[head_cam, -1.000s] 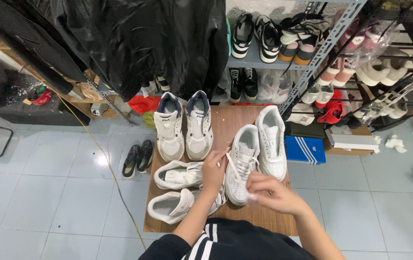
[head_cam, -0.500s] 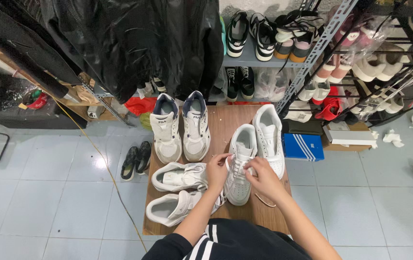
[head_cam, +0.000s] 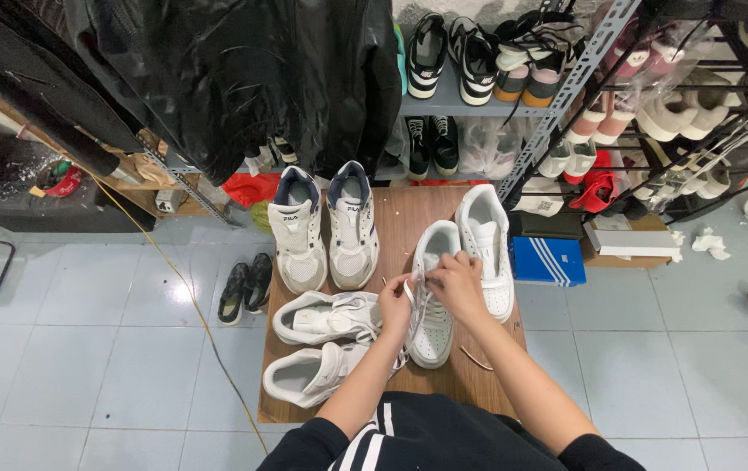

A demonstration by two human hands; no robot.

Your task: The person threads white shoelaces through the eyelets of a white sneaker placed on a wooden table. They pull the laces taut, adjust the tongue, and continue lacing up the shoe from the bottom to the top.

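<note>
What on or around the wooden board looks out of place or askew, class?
Two white sneakers and lie tipped on their sides at the board's near left, unlike the upright pairs. Crumpled white paper litters the tiled floor at right. Both hands, left hand and right hand, work a white sneaker's laces.

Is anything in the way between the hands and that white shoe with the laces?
Nothing visible is in the way. The left hand and right hand are already on the white sneaker, pinching its laces over the tongue. The other white sneaker lies beside it on the wooden board, clear of both hands.
</note>
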